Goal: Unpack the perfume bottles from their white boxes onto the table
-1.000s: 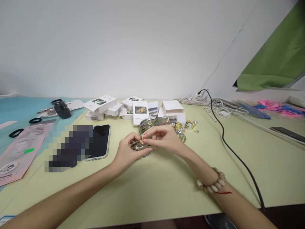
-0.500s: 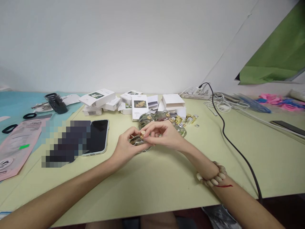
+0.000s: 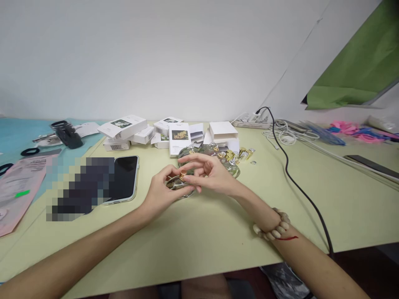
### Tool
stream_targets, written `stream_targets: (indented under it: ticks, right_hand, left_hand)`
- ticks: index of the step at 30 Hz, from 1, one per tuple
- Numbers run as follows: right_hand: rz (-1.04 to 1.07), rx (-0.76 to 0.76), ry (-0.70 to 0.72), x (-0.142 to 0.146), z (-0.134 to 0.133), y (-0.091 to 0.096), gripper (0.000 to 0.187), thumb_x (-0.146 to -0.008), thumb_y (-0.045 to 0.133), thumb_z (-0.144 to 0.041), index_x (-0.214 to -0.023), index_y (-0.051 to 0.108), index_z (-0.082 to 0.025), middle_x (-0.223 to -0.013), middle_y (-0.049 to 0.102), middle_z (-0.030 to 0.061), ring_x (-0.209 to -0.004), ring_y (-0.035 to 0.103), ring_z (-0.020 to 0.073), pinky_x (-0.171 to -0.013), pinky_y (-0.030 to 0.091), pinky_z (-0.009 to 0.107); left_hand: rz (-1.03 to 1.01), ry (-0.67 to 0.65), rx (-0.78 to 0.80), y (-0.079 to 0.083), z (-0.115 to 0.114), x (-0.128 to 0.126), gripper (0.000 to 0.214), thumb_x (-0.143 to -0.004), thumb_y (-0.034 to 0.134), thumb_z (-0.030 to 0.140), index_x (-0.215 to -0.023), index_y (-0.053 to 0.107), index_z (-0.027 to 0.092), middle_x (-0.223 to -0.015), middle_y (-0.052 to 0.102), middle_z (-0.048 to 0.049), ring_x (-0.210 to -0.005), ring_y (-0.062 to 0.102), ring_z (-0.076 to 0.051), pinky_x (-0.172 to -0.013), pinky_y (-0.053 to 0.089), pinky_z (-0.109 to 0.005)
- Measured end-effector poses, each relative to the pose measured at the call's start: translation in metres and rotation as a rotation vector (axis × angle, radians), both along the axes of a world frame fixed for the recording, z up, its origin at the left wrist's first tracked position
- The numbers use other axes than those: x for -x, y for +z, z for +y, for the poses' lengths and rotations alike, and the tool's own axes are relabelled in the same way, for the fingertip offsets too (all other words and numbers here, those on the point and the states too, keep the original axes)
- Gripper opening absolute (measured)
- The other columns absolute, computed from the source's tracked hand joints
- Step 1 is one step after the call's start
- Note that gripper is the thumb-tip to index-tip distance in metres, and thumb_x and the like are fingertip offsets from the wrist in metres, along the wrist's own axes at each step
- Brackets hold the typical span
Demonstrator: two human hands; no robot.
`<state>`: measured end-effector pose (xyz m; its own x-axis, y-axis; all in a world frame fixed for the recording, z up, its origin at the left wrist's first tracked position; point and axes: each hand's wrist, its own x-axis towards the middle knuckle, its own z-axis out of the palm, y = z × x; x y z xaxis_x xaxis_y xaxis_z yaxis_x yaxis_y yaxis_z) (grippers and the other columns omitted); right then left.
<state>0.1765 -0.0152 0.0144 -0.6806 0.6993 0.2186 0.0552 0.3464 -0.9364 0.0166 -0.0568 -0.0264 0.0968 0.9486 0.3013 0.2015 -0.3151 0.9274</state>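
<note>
My left hand [image 3: 162,192] is wrapped round a small round glass bottle [image 3: 175,183] that rests on the pale green table [image 3: 199,241]. A gold cap [image 3: 183,174] sits on the bottle's neck, and the thumb and a finger of my right hand [image 3: 208,175] pinch it while the other fingers fan out. A bead bracelet [image 3: 272,228] circles my right wrist. Just behind my hands lie more glass bottles [image 3: 232,168] and several loose gold caps [image 3: 245,153].
White product boxes [image 3: 124,126] are heaped at the back centre. A black phone [image 3: 123,178] lies to the left beside a blurred patch. A black cable [image 3: 299,189] runs from a power strip [image 3: 249,122] to the front edge. A dark jar [image 3: 67,135] and pink packet [image 3: 17,191] lie far left.
My right fingers have turned on the gold cap and spread wider. Both hands stay on the bottle. The view has dipped and shifted slightly.
</note>
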Motion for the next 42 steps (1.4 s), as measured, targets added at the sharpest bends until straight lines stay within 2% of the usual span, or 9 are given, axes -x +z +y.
stream_targets:
  ticks: [4, 10, 16, 21, 26, 28, 35, 42]
  right_hand:
    - [-0.013, -0.029, -0.013, 0.0003, -0.0004, -0.0001, 0.04, -0.074, 0.065, -0.031, -0.112, 0.055, -0.021, -0.103, 0.065, 0.0064, -0.043, 0.054, 0.0021, -0.047, 0.05, 0.019]
    - [-0.057, -0.135, -0.036, -0.0001, -0.0008, -0.0008, 0.022, -0.075, 0.063, -0.033, -0.091, 0.068, -0.019, -0.09, 0.068, 0.0057, -0.044, 0.053, 0.004, -0.04, 0.041, 0.019]
    - [0.016, -0.106, -0.047, 0.0017, -0.0008, -0.0033, 0.023, -0.071, 0.066, -0.034, -0.09, 0.07, -0.021, -0.096, 0.068, 0.0054, -0.044, 0.051, 0.004, -0.041, 0.043, 0.02]
    - [-0.005, -0.073, -0.062, 0.0019, -0.0022, -0.0024, 0.026, -0.07, 0.067, -0.033, -0.092, 0.07, -0.02, -0.078, 0.07, 0.004, -0.043, 0.052, 0.0049, -0.042, 0.043, 0.019]
    - [0.009, -0.034, -0.079, 0.0024, -0.0025, -0.0025, 0.04, -0.065, 0.072, -0.031, -0.103, 0.066, -0.022, -0.099, 0.068, 0.0067, -0.04, 0.051, 0.0023, -0.044, 0.048, 0.02]
    - [0.007, -0.036, -0.09, 0.0027, -0.0029, -0.0026, 0.042, -0.064, 0.072, -0.031, -0.105, 0.065, -0.021, -0.098, 0.068, 0.0071, -0.041, 0.051, 0.0027, -0.046, 0.049, 0.021]
    - [0.036, -0.082, -0.1, 0.004, -0.0046, -0.0014, 0.028, -0.068, 0.069, -0.032, -0.094, 0.067, -0.021, -0.099, 0.064, 0.0047, -0.05, 0.053, 0.0038, -0.044, 0.043, 0.019]
    - [0.035, -0.121, -0.081, 0.0017, 0.0003, -0.0042, 0.022, -0.07, 0.067, -0.034, -0.087, 0.068, -0.02, -0.096, 0.065, 0.0044, -0.046, 0.052, 0.0039, -0.043, 0.042, 0.021]
  left_hand:
    - [0.013, 0.011, -0.008, 0.0006, -0.0004, 0.0004, 0.027, -0.068, 0.069, 0.03, -0.071, 0.044, 0.019, -0.074, 0.053, 0.0029, -0.073, 0.052, -0.011, -0.064, 0.04, -0.022]
    - [0.028, 0.011, -0.018, 0.0042, -0.0018, -0.0008, 0.024, -0.068, 0.068, 0.031, -0.073, 0.048, 0.019, -0.072, 0.055, 0.0029, -0.07, 0.053, -0.011, -0.063, 0.04, -0.022]
    - [0.059, 0.045, -0.069, 0.0045, -0.0025, -0.0008, 0.021, -0.066, 0.069, 0.028, -0.073, 0.051, 0.018, -0.072, 0.058, 0.0024, -0.071, 0.055, -0.012, -0.064, 0.041, -0.022]
    - [0.09, 0.053, -0.077, 0.0032, -0.0032, 0.0001, 0.02, -0.068, 0.067, 0.028, -0.074, 0.051, 0.018, -0.073, 0.056, 0.0023, -0.071, 0.053, -0.012, -0.064, 0.04, -0.022]
    - [0.098, 0.059, -0.086, 0.0024, -0.0027, -0.0001, 0.022, -0.068, 0.067, 0.029, -0.083, 0.053, 0.019, -0.079, 0.056, 0.0011, -0.075, 0.053, -0.012, -0.067, 0.041, -0.023]
    - [0.11, 0.066, -0.098, 0.0024, -0.0023, -0.0002, 0.024, -0.068, 0.068, 0.03, -0.084, 0.054, 0.019, -0.081, 0.056, 0.0007, -0.076, 0.053, -0.012, -0.067, 0.041, -0.023]
    - [0.142, 0.081, -0.116, 0.0032, -0.002, -0.0004, 0.028, -0.068, 0.068, 0.032, -0.089, 0.054, 0.02, -0.083, 0.058, 0.0, -0.078, 0.054, -0.014, -0.069, 0.042, -0.024]
    - [0.15, 0.063, -0.143, 0.0025, -0.0017, 0.0014, 0.022, -0.069, 0.068, 0.03, -0.085, 0.057, 0.02, -0.08, 0.056, -0.0003, -0.077, 0.053, -0.014, -0.068, 0.041, -0.024]
